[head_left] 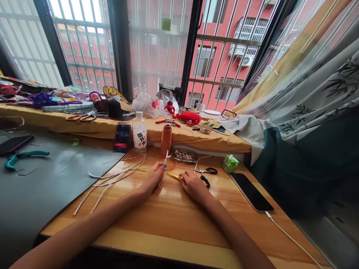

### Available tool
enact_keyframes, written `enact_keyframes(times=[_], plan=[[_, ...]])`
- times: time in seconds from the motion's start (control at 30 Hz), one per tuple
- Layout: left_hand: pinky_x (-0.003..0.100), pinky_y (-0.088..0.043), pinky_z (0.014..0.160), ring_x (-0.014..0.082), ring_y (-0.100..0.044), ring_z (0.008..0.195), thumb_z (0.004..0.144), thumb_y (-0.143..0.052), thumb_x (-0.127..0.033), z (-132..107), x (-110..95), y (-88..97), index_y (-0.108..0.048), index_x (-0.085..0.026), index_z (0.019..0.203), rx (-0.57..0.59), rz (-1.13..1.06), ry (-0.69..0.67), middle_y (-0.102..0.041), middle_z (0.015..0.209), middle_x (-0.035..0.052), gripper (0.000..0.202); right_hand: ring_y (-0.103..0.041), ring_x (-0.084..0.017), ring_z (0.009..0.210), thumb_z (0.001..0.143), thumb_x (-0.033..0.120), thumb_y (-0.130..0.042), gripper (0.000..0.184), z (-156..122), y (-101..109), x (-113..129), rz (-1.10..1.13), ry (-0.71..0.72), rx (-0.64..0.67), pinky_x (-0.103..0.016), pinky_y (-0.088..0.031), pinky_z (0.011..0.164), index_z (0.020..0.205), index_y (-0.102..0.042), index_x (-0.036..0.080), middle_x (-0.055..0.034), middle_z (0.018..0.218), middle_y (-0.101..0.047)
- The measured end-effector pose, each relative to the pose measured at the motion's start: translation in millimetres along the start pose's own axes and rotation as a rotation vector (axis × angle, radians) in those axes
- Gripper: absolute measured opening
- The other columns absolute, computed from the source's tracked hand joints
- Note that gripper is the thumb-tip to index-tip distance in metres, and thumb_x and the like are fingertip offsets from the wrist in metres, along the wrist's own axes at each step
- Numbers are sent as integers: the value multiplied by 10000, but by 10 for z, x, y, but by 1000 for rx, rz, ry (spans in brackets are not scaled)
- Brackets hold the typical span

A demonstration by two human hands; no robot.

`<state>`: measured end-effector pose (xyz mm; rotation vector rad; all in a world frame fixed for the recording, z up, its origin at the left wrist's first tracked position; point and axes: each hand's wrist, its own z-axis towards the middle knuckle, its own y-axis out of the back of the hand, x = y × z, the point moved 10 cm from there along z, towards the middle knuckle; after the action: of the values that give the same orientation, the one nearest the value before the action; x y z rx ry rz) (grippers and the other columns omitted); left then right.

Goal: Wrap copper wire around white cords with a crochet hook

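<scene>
Pinched upright between the fingertips of my left hand [155,175] is a small white piece that looks like cord [167,156], with a short side branch near its top. A blue spot shows at its base, by my thumb. My right hand [193,184] lies low over the wood, its fingers closed on the end of a slim yellow tool [173,175] that points left towards my other hand; its kind is unclear. Black-handled scissors [206,171] lie open just beyond my right hand. A cone of orange-brown thread [166,139] stands behind my left hand.
White cords [112,181] spread left on the wooden table [157,220]. A clear tray of small pieces [185,154], a water bottle [139,132] and a green box [230,163] stand behind. A charging phone [251,191] lies right, teal pliers [22,158] far left. The cluttered sill [218,139] rises behind.
</scene>
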<state>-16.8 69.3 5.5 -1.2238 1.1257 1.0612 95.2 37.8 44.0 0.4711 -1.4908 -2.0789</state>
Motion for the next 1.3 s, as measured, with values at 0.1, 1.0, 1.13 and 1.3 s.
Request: enact_keyframes(times=[0.1, 1.0, 1.13, 1.3], plan=[[140, -145, 323, 29, -194, 321, 770, -405, -356, 4, -58, 98, -378, -189, 840, -73, 3, -48, -263, 456, -108, 182, -478, -180, 808, 705, 120, -458, 150, -48, 27, -85, -13, -78, 21, -260, -366, 716, 831, -533, 152, -72, 849, -535], [184, -365, 562, 78, -529, 610, 709, -537, -257, 10, -8, 39, -476, -147, 795, 28, -146, -1, -600, 689, 15, 152, -522, -161, 896, 824, 99, -333, 375, -120, 198, -124, 286, -53, -144, -268, -408, 741, 1183, -361, 201, -72, 998, -561], [240, -365, 714, 134, -567, 806, 716, -546, -290, -10, -31, -14, -451, -156, 765, 76, -158, 12, -648, 794, 54, 172, -514, -176, 856, 844, 173, -376, 288, -116, 288, 29, 112, 21, -190, -280, -404, 748, 1107, -494, 178, -76, 902, -580], [295, -338, 796, 164, -556, 890, 694, -571, -298, -107, -78, -211, -378, -178, 765, 178, -221, 36, -657, 845, 62, 238, -502, -170, 741, 829, 195, -426, 226, -149, 375, 185, -84, 111, -282, -276, -390, 699, 983, -590, 178, -57, 769, -582]])
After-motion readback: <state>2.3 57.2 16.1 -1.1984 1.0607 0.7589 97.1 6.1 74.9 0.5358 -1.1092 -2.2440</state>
